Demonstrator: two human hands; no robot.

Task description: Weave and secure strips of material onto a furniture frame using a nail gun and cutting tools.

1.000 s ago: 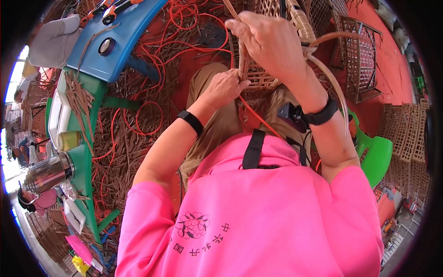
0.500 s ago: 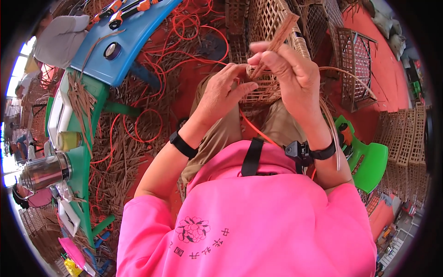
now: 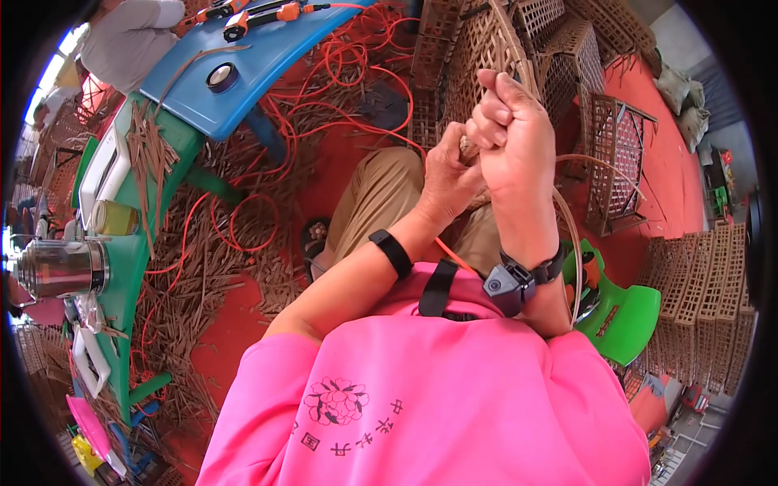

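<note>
In front of my lap stands a tan woven basket [image 3: 478,77] with an open lattice wall and a wrapped rim. My left hand [image 3: 448,182] is closed round a pale woven corner of it, thumb and fingers together. Directly beside and above it, my right hand [image 3: 515,125] is balled into a fist, palm side partly towards me, in front of the basket's rim. What lies inside that fist is hidden; no strip shows outside it. A long thin cane [image 3: 577,243] bows down beside my right forearm.
At the left, a blue table [image 3: 243,73] carries orange-and-black power tools [image 3: 263,20] and a tape roll [image 3: 221,77]. A green table [image 3: 150,251] joins it. Orange hose [image 3: 324,105] loops over floor scraps. A green chair [image 3: 620,324] and stacked baskets [image 3: 697,300] stand at right.
My right hand has closed from a pinch on an upright brown strip into a fist, and the strip is out of sight. My left hand has moved right and closed at the basket.
</note>
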